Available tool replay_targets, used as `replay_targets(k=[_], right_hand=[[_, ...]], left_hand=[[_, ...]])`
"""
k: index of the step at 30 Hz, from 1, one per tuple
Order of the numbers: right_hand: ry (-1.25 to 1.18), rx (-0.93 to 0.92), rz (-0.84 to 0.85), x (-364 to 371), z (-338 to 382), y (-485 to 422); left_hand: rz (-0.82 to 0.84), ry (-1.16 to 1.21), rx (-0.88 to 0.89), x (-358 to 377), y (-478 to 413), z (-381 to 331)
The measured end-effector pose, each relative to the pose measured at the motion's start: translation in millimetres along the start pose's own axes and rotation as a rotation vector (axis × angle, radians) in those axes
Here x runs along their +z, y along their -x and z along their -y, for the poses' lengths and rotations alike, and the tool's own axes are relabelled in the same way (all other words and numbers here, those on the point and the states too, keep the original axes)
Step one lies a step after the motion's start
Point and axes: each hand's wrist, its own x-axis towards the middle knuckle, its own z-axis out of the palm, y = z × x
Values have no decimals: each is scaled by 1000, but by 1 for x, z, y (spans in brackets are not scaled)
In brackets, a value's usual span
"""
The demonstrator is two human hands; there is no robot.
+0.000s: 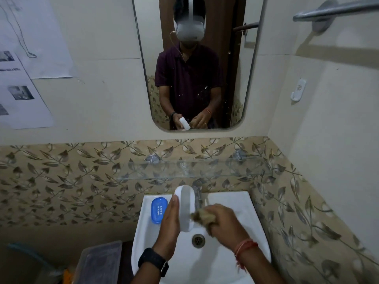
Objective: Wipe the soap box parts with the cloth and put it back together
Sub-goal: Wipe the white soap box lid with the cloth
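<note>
Our left hand holds the white oval plastic soap box shell upright over the white ceramic sink, while our right hand grips a brownish cloth against its lower edge. The blue oval plastic soap tray sits on the sink's left rim.

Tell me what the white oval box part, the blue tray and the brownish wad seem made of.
White oval soap box part: probably plastic, smooth and matt, evenly coloured. Blue slotted oval tray: likely plastic too, slightly glossy, with moulded slots. Brownish crumpled cloth wad: fabric, by its frayed edge, though blurred.
</note>
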Motion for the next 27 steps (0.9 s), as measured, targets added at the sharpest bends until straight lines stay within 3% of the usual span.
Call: replay_targets(k=[3, 5, 7, 10, 16, 18, 22, 27], right_hand=[[-89, 105, -381, -13, -1, -14], [-78, 41, -469, -13, 4, -24], [-25, -98, -429, -8, 14, -32], [134, -275, -204, 13, 17, -38], [340, -179, 102, 47, 8, -22], [213, -100, 200, 46, 15, -17], [-309, 116, 272, 31, 31, -16], [-790, 228, 202, 25, 41, -18]], left_hand=[[7, 53, -57, -2, 0, 0], [0, 68, -83, 1, 2, 2], [53, 76, -95, 7, 2, 4], [65, 71, -97, 13, -1, 1], [10, 68, -75, 5, -11, 5], [-16, 102, -70, 3, -12, 8], [-13, 162, -73, 3, -13, 10], [-24, 131, -5, 7, -16, 5]])
